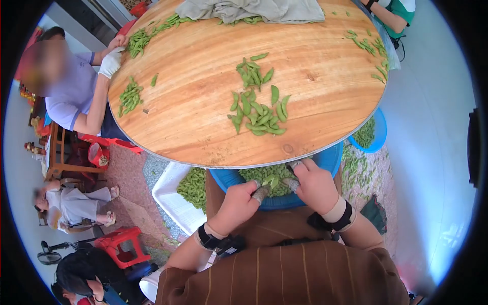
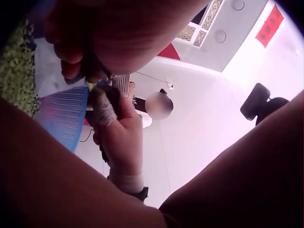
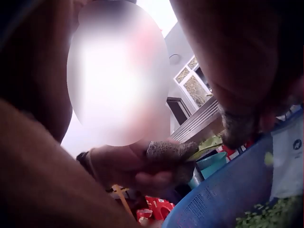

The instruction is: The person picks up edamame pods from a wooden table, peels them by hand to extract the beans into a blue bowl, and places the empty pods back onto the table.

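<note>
A green soybean pod (image 1: 272, 180) is stretched between my two hands, over a blue basket (image 1: 223, 184) of shelled beans (image 1: 280, 188). My left hand (image 1: 236, 206) pinches one end of it, with a grey wrap (image 1: 262, 193) around the thumb. At the other end my right hand (image 1: 317, 188) grips the pod, its thumb (image 2: 103, 107) wrapped too. In the right wrist view the pod (image 3: 209, 145) spans the gap between the wrapped thumbs. The fingers curl underneath and are partly hidden.
Loose pods (image 1: 262, 114) lie on the round wooden table (image 1: 193, 117), beside a grey cloth (image 1: 249, 9). A white basket (image 1: 165, 190) of pods stands left of the blue one; a smaller blue basin (image 1: 381, 132) stands right. A person with a gloved hand (image 1: 110, 62) sits at left.
</note>
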A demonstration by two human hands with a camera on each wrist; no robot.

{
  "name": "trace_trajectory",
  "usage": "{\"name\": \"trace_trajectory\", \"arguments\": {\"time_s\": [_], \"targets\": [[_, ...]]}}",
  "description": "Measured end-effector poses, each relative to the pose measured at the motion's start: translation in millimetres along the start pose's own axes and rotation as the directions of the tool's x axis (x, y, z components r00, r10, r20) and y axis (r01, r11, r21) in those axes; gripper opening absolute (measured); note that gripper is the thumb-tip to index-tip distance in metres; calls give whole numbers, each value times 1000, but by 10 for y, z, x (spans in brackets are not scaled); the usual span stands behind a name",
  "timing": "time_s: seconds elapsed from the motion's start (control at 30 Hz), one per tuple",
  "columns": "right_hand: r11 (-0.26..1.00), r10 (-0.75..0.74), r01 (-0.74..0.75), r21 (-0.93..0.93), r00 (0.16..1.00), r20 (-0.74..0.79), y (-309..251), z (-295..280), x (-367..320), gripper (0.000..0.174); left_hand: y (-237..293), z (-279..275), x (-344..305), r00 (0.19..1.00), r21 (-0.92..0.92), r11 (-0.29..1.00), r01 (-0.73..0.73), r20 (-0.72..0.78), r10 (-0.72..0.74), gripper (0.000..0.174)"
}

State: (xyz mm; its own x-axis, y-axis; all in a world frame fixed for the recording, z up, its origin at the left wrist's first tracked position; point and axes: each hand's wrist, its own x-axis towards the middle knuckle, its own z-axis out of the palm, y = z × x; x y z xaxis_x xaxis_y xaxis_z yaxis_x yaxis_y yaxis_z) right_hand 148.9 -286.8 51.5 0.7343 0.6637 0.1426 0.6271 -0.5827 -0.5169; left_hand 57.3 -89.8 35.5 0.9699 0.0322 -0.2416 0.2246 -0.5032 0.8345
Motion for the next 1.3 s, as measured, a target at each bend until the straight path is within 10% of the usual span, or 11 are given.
{"name": "trace_trajectory", "arguments": {"time_s": [0.2,0.27,0.37,0.4,0.47,0.57,0.63,0.7,0.83,0.97,1.3], "targets": [[932,-122,104,347,992,29,-95,4,14,16,246,16,28,933,-75,933,-351,52,355,9],[509,83,-592,625,756,649,-92,-186,71,20,323,-110,11,900,-45,905,-423,98,425,11],[120,-84,-671,732,727,681,-73,-177,88,23,323,-242,-41,885,-541,835,97,432,176,15],[124,-82,-674,728,724,685,-91,-161,96,23,263,-271,-62,912,-658,739,142,377,161,17],[699,-55,-235,675,924,379,-150,-117,134,18,157,-384,-142,938,-766,619,172,320,136,20],[891,-120,61,450,987,103,-268,-229,247,14,-124,-684,-401,981,-614,765,195,112,-160,18],[933,-45,56,355,998,-38,-314,-299,387,14,-423,-841,-591,977,-527,825,206,59,-206,17],[967,13,36,254,982,-188,-265,-318,560,15,-610,-911,-717,934,335,891,308,-283,-217,21],[998,-53,45,-40,971,-232,-142,-314,738,19,-698,-865,-726,862,467,827,312,-506,-39,12],[994,-54,70,87,981,-184,-106,-294,638,23,-142,-701,-369,976,-171,984,-56,-219,17,18],[977,-5,36,211,989,-146,-267,-274,191,26,564,-143,303,997,-831,552,74,60,-44,21]]}}
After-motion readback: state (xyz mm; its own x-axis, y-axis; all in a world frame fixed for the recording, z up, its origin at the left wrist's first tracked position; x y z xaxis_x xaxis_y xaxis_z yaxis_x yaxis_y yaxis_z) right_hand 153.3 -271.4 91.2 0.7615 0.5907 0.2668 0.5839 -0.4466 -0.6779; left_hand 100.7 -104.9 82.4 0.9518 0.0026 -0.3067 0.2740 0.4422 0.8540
